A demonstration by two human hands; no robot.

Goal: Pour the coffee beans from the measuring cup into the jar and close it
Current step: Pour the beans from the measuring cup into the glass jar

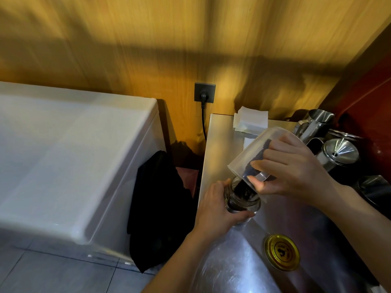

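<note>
We see the jar (243, 203) upright on the steel surface (222, 144), near its left edge. Left hand (220, 206) wraps its side, grip clenched on the glass. Right hand (294, 168) grasps the clear cup (254, 153) by its handle, tipped mouth-down over the jar's opening. Dark beans (243, 190) stream from cup into jar; more cling along the cup's lower wall. Gold lid (282, 252) lies flat on the surface, nearer us, apart from the jar; its dark emblem is too blurred to read. Steel pitchers (317, 123) and white napkins (251, 121) at the back. Black cloth (158, 208) hangs left of the surface, beside a white chest (63, 155).
</note>
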